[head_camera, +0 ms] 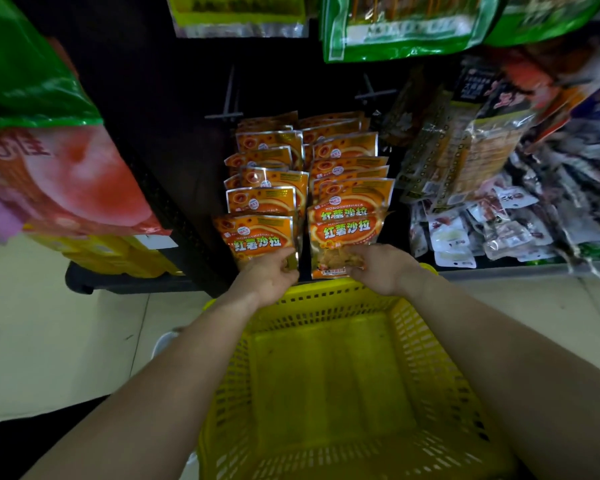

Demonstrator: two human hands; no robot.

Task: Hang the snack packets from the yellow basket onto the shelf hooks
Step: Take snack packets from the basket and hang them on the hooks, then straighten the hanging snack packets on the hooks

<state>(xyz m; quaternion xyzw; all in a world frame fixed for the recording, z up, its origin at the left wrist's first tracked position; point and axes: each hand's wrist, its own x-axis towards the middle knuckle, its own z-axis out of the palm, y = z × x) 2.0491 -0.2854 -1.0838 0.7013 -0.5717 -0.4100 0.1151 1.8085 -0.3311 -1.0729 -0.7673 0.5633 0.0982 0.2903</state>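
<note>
The lower edge of the left packet (pixel 257 237) is pinched by fingers of the left hand (pixel 269 275), and the right packet (pixel 347 233) likewise by the right hand (pixel 383 268). This is seemingly done so that both hang straight. No packets are seen in the basket (pixel 326 294) beneath.

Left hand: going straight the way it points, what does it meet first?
The front orange packet of the left row, whose bottom edge the left hand grips; more such packets hang behind it. Depth unclear.

Head camera looks down, close over the basket (pixel 426 342).
</note>
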